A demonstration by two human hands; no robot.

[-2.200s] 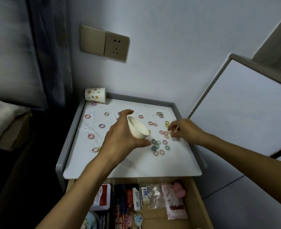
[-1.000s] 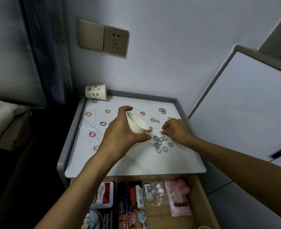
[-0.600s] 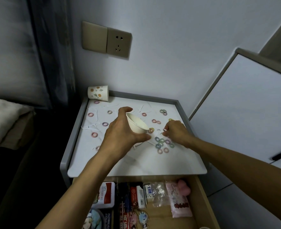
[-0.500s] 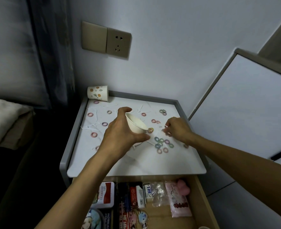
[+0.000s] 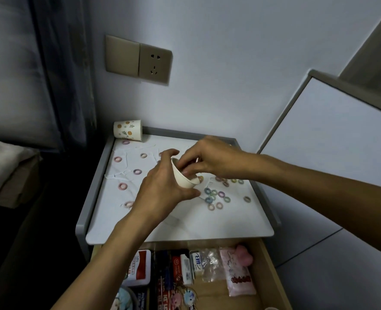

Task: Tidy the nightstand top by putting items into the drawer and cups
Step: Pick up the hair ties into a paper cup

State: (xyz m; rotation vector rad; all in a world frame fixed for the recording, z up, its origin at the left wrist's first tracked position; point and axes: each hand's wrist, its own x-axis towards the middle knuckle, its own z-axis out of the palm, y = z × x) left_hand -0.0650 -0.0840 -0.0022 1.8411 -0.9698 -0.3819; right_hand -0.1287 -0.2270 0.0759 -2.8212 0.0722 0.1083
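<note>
Left hand (image 5: 162, 189) grips one tilted white paper cup (image 5: 184, 179), right hand (image 5: 209, 159) fingertips bunched at its mouth, pinched item unclear; one patterned cup (image 5: 128, 132), roughly nineteen coloured rings (image 5: 221, 194), drawer (image 5: 271, 271) labels unreadable.

You had a cup (image 5: 184, 179) lifted over the worktop's (image 5: 185, 229) middle, rings (image 5: 216, 196) strewn on it left and right, a second cup (image 5: 128, 132) in its back-left corner, and the drawer (image 5: 272, 278) open in front, below.
</note>
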